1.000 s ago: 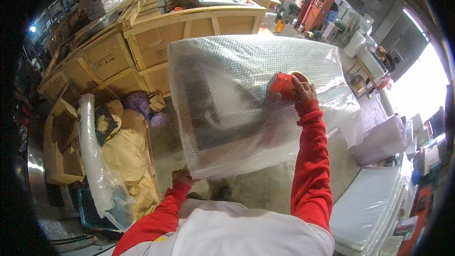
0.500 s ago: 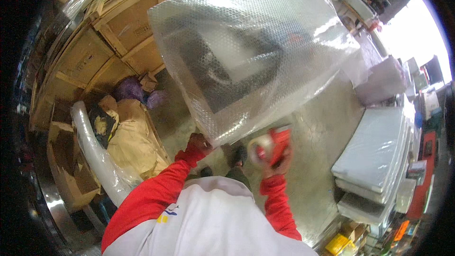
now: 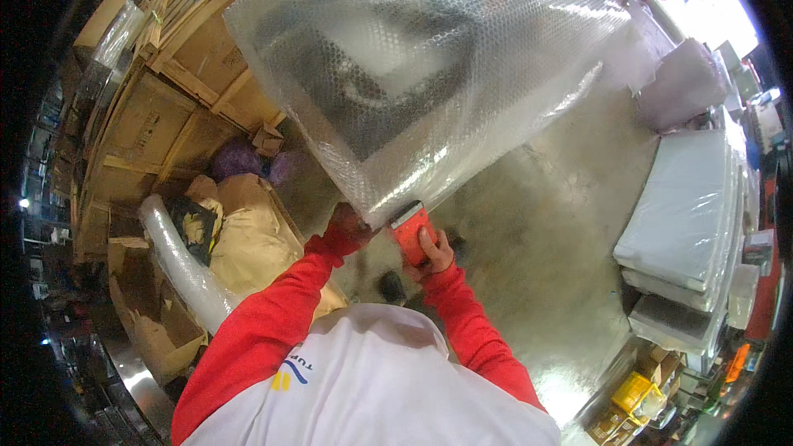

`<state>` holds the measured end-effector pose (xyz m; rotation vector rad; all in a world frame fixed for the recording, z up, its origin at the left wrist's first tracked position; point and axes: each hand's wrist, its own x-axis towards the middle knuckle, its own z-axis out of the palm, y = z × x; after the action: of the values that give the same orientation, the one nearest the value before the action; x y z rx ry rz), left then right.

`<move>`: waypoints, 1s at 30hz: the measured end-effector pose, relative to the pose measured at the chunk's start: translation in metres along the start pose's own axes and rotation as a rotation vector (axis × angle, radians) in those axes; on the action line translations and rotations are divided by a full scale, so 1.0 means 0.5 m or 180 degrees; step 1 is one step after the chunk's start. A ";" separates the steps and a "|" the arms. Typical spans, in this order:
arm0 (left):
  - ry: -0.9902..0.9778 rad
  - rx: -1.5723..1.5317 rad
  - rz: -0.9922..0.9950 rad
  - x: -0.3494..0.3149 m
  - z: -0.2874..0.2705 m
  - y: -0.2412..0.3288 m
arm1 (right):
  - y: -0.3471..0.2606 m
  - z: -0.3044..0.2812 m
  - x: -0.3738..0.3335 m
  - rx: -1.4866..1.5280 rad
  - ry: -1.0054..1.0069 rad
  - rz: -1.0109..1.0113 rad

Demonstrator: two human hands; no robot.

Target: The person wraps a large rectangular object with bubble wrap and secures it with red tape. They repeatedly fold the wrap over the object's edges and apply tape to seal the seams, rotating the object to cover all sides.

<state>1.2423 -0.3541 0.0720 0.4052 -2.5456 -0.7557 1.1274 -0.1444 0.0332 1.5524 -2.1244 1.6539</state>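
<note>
Overall, one view was inspected, the head camera. A large, flat-faced item sheathed in clear, glossy bubble wrap fills the upper middle, its near corner pointing toward the wearer; a dark shape with a pale centre shows blurred through the film.

The left hand, below a red knitted cuff, is at that near corner. Its fingers are bent inward at the film's edge; shadow hides the tips, so whether they pinch the film cannot be told. The right hand grips a red, block-shaped tape dispenser, thumb laid across its face. The dispenser's pale front end is at the film's lower edge, just right of the left hand; contact cannot be confirmed.

The wearer's white shirt with red sleeves occupies the lower centre. To the left are a large timber-framed crate with brown panels, a long roll of clear plastic wrap and crumpled tan paper. To the right, a stack of white, plastic-covered flat panels stands on the grey concrete floor, with a yellow package below it.
</note>
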 end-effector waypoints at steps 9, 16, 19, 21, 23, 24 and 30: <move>-0.0358 0.0163 -0.0228 -0.007 -0.004 -0.013 | 0.036 0.012 -0.069 -0.0281 -0.0985 0.0945; -0.0226 0.0276 -0.0457 -0.048 0.032 -0.041 | 0.070 0.042 -0.122 -0.0848 -0.1810 0.1798; -0.0325 -0.0295 -0.1500 -0.080 0.075 -0.046 | 0.090 0.068 -0.142 -0.1431 -0.2436 0.2226; -0.0074 -0.2092 -0.3282 -0.103 0.110 -0.042 | 0.109 0.090 -0.149 -0.1196 -0.2533 0.2344; -0.0050 -0.3998 -0.4602 -0.122 0.151 -0.035 | 0.129 0.113 -0.152 -0.1039 -0.2673 0.2563; -0.0097 -0.4898 -0.4883 -0.130 0.174 -0.033 | 0.139 0.121 -0.153 -0.0959 -0.2672 0.2672; 0.1029 -0.6434 -0.3804 -0.110 0.306 -0.123 | 0.151 0.209 -0.098 -0.1169 -0.2002 0.1719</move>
<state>1.2225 -0.3146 -0.0960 0.9637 -0.0944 -2.5846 1.1520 -0.1946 -0.0928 1.6074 -3.1605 0.7857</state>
